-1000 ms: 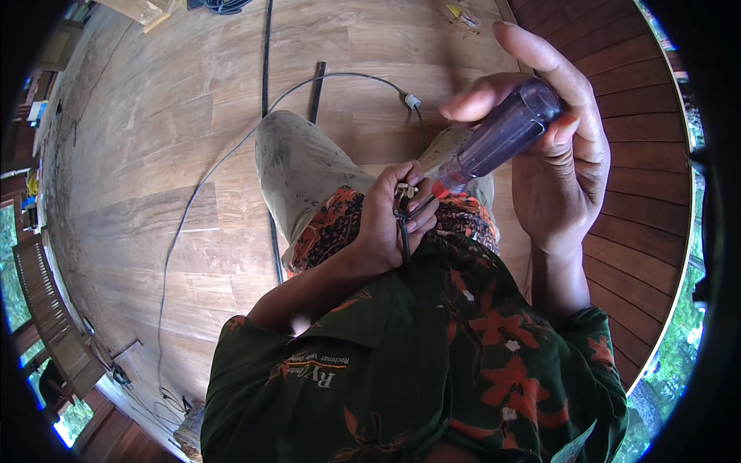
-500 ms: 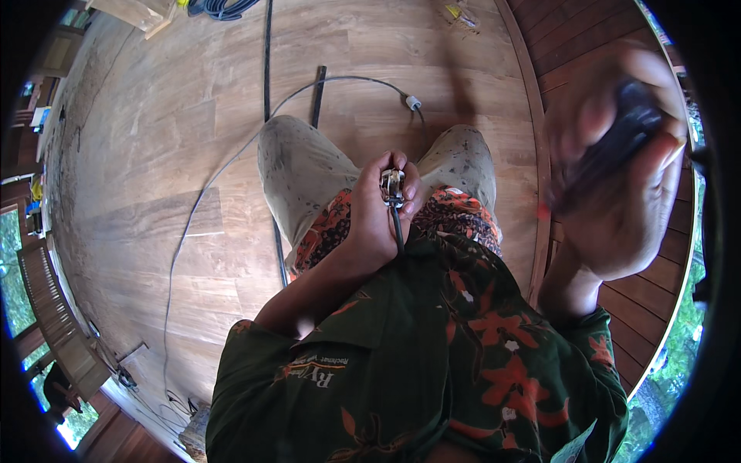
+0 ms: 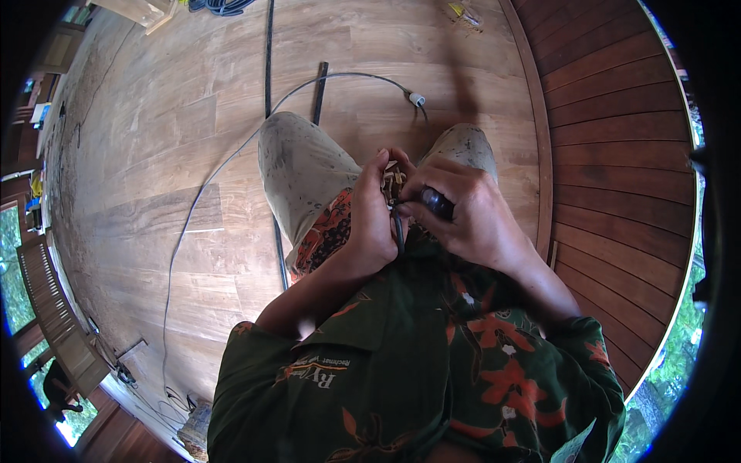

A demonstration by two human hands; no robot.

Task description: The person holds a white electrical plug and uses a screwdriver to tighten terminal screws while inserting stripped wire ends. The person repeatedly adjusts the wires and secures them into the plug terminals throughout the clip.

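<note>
Mid-job by the look of it, above the grey trousers [image 3: 297, 166]! The right hand [image 3: 471, 208] comes in on one side, thumb and fingers closed around a dark screwdriver handle [image 3: 438, 202], its tip hidden from us. Opposite, the left hand [image 3: 370, 220] curls its fingers snugly about the small open fitting [image 3: 392, 184], right there between the palms. Down runs the black cable [image 3: 399, 231] from the fitting's lower end, so that part looks done; closing up isn't, with the inside bare and no cover on. Fixing tight? Can't tell. And the fitting itself: pale, compact, roughly upright, with tiny brassy metal parts showing, too small to read further.
</note>
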